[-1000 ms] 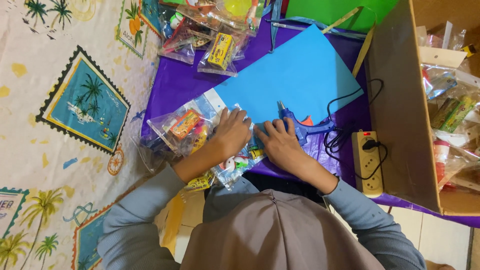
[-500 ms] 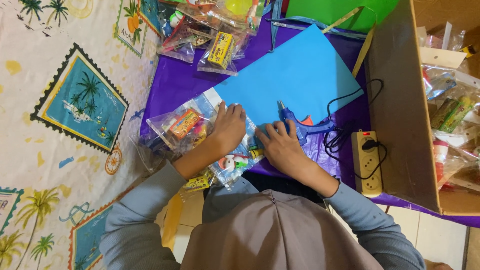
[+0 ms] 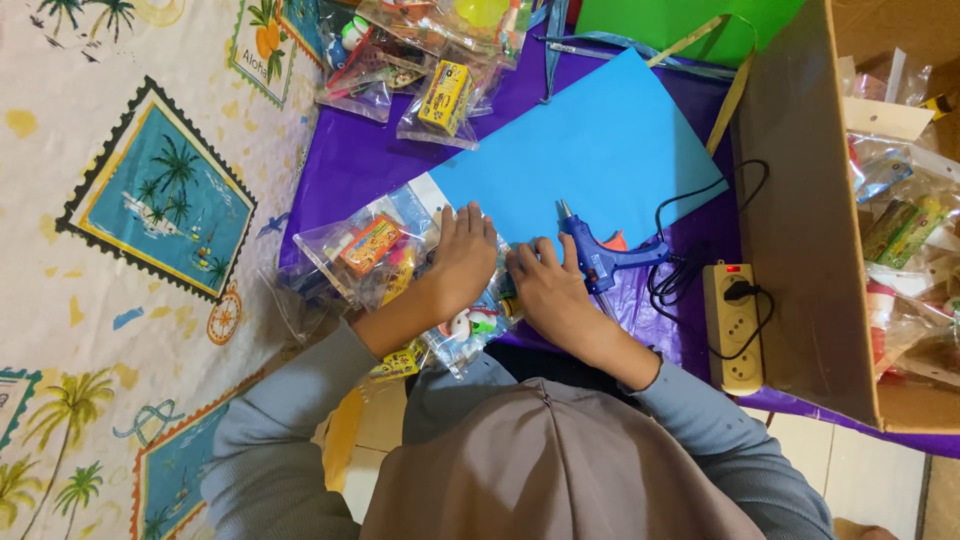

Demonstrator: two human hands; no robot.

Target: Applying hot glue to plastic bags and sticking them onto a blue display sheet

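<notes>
My left hand [image 3: 462, 257] lies flat, fingers together, on a clear plastic packet of small toys [image 3: 372, 252] at the near corner of a light blue paper sheet [image 3: 590, 160]. My right hand [image 3: 545, 285] presses down beside it on the sheet's near edge, over another clear packet [image 3: 470, 325]. What lies under the fingers is hidden. A blue hot glue gun [image 3: 600, 255] rests on the purple cloth [image 3: 360, 160] just right of my right hand, its nozzle pointing away.
More toy packets [image 3: 440, 95] lie at the far edge. A cream power strip [image 3: 735, 325] with a plugged black cord sits at right, next to a cardboard box [image 3: 800, 220] holding packets. A palm-print mat [image 3: 140, 220] covers the floor at left. A green sheet [image 3: 680, 25] lies beyond.
Both hands stay pressed at the sheet's near corner; the left hand has shifted slightly. The glue gun has not moved.
</notes>
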